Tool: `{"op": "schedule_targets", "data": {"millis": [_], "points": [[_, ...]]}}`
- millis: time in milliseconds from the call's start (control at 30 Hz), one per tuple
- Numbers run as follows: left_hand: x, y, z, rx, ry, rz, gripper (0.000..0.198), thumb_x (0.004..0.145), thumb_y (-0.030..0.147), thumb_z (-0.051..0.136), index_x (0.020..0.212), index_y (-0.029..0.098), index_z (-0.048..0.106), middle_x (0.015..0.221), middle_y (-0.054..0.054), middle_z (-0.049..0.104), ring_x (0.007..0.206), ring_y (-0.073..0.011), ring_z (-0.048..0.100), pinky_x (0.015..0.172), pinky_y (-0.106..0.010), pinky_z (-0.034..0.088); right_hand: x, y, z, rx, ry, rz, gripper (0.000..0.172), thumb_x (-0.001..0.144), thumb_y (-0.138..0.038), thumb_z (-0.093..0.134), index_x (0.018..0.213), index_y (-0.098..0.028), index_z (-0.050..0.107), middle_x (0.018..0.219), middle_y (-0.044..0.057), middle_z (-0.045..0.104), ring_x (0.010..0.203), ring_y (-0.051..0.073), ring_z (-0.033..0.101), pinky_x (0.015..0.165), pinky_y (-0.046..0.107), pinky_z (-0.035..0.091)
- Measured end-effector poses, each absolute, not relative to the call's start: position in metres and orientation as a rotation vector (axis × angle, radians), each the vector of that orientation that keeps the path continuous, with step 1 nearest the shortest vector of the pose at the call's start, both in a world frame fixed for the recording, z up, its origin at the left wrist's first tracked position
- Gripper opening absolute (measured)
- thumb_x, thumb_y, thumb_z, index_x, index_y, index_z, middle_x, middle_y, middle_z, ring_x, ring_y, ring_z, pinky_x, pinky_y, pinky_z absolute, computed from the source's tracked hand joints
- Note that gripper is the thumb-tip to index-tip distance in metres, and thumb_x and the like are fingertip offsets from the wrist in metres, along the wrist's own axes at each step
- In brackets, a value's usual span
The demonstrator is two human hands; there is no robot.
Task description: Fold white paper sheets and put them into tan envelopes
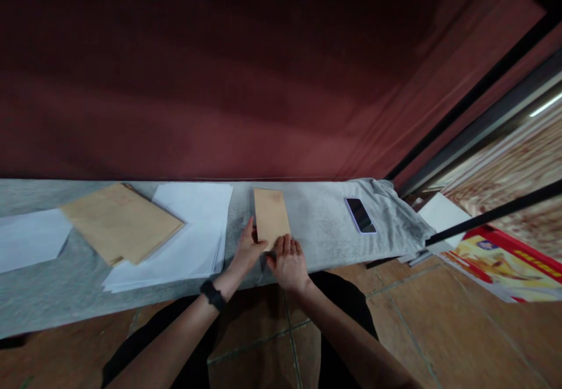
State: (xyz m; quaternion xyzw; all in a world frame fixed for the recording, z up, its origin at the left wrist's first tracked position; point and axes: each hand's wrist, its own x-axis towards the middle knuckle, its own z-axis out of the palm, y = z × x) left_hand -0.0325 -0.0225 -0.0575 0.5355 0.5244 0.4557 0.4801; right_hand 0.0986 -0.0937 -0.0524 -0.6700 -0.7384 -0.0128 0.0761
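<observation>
A small brown paper envelope lies on the grey cloth in front of me, its long side pointing away. My left hand has hold of its lower left edge, with the thumb over the near corner. The fingers of my right hand rest flat on its lower right corner, and the thumb is apart from them near the bottom edge. A dark watch band circles my left wrist. What the envelope's underside looks like is hidden.
Larger brown envelopes overlap a stack of white paper to the left, with another white sheet farther left. A phone lies on the right of the cloth-covered bench. A colourful box is beyond the bench's right end.
</observation>
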Motion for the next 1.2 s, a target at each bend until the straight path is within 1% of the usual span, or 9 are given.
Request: {"op": "schedule_targets", "data": {"millis": [100,167,300,467,633,833,933,1033,1200], "points": [[-0.026,-0.026,-0.041,1.133,1.073,1.107,0.093,0.073,0.017,0.071,0.158,0.02,0.035,0.123,-0.01,0.07,0.109,-0.0235,0.069,0.099,-0.04,0.054,0.107,-0.089,-0.045,-1.934,-2.022,0.121,0.048,0.097,-0.027,0.058,0.14,-0.006,0.058,0.14,0.029,0.062,0.124,0.036,0.065,0.108,0.049,0.05],[-0.025,-0.03,-0.027,1.086,0.968,1.125,0.088,0.08,0.027,0.073,0.159,0.022,0.035,0.123,-0.009,0.07,0.107,-0.0222,0.07,0.096,-0.037,0.056,0.12,-0.081,-0.039,-1.842,-1.714,0.363,0.034,0.099,-0.025,0.052,0.127,-0.012,0.066,0.114,0.022,0.075,0.104,0.03,0.072,0.097,0.043,0.054],[-0.029,-0.032,-0.011,0.946,0.915,1.222,0.075,0.091,0.047,0.067,0.158,0.029,0.038,0.136,-0.01,0.064,0.122,-0.0226,0.064,0.095,-0.036,0.056,0.141,-0.066,-0.031,-1.616,-1.154,0.713,0.036,0.099,-0.049,0.05,0.088,-0.019,0.067,0.075,0.007,0.071,0.075,0.023,0.07,0.077,0.036,0.056],[-0.026,-0.032,-0.027,0.915,1.001,0.991,0.09,0.082,0.038,0.079,0.159,0.021,0.036,0.113,-0.011,0.074,0.099,-0.0221,0.072,0.08,-0.032,0.058,0.122,-0.071,-0.04,-1.107,-0.474,1.282,0.03,0.078,-0.046,0.077,0.08,-0.023,0.059,0.075,-0.002,0.068,0.066,0.015,0.066,0.069,0.028,0.057],[-0.024,-0.029,-0.047,1.003,1.092,0.924,0.112,0.071,0.021,0.078,0.164,0.015,0.017,0.072,0.004,0.071,0.059,-0.0127,0.062,0.057,-0.022,0.047,0.102,-0.083,-0.046,-1.06,-0.381,1.512,0.015,0.083,-0.033,0.072,0.09,-0.022,0.065,0.093,0.004,0.077,0.078,0.018,0.074,0.082,0.035,0.06],[-0.042,-0.01,-0.055,1.211,1.218,0.784,0.095,0.067,0.012,0.06,0.159,0.014,0.035,0.056,0.011,0.057,0.045,-0.0105,0.05,0.049,-0.021,0.039,0.134,-0.09,-0.036,-1.295,-0.79,1.828,0.029,0.093,-0.04,0.057,0.093,-0.015,0.072,0.1,0.015,0.08,0.082,0.023,0.078,0.084,0.042,0.062],[-0.051,-0.005,-0.057,1.399,1.307,0.746,0.083,0.068,0.012,0.058,0.151,0.016,0.048,0.059,0.008,0.059,0.051,-0.0144,0.056,0.054,-0.024,0.044,0.152,-0.085,-0.031,-1.487,-1.27,1.627,0.049,0.097,-0.056,0.049,0.098,-0.015,0.075,0.101,0.016,0.08,0.081,0.025,0.077,0.08,0.042,0.063],[-0.057,-0.009,-0.056,1.671,1.406,0.722,0.06,0.076,0.012,0.058,0.136,0.019,0.062,0.075,0.001,0.068,0.072,-0.0202,0.066,0.072,-0.031,0.053,0.159,-0.064,-0.026,-1.53,-1.534,1.198,0.046,0.102,-0.052,0.044,0.116,-0.021,0.075,0.121,0.012,0.077,0.111,0.025,0.073,0.101,0.043,0.056],[-0.051,-0.034,-0.048,2.111,1.585,0.672,0.04,0.089,0.009,0.05,0.124,0.018,0.067,0.117,-0.013,0.068,0.114,-0.0284,0.064,0.105,-0.045,0.049,0.151,-0.01,-0.037,-1.381,-2.343,0.563,0.048,0.109,-0.037,0.035,0.15,-0.024,0.055,0.162,0.005,0.046,0.153,0.02,0.037,0.128,0.046,0.028]]}}
